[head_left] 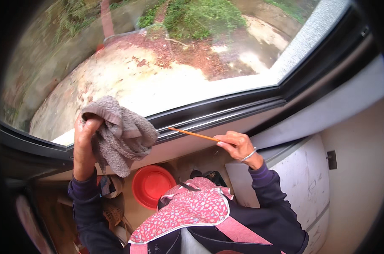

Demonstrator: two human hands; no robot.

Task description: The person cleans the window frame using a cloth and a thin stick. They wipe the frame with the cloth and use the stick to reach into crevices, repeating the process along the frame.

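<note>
A bunched grey-brown towel [123,132] hangs from my left hand [85,137], whose thumb is hooked over a fold near the window glass. Most of the fingers on that hand are behind the cloth. My right hand [239,146] pinches a thin orange-brown stick [195,134] by one end. The stick points left, and its far tip lies at the dark window track [226,115]; whether it touches the track I cannot tell. A band circles my right wrist.
A red basin [154,186] stands on the floor below the sill. Right of me is a white cabinet [302,182] with dark marks. A pale curtain [327,111] hangs along the right side of the window. Several items crowd the floor at the lower left, including a woven basket [112,213].
</note>
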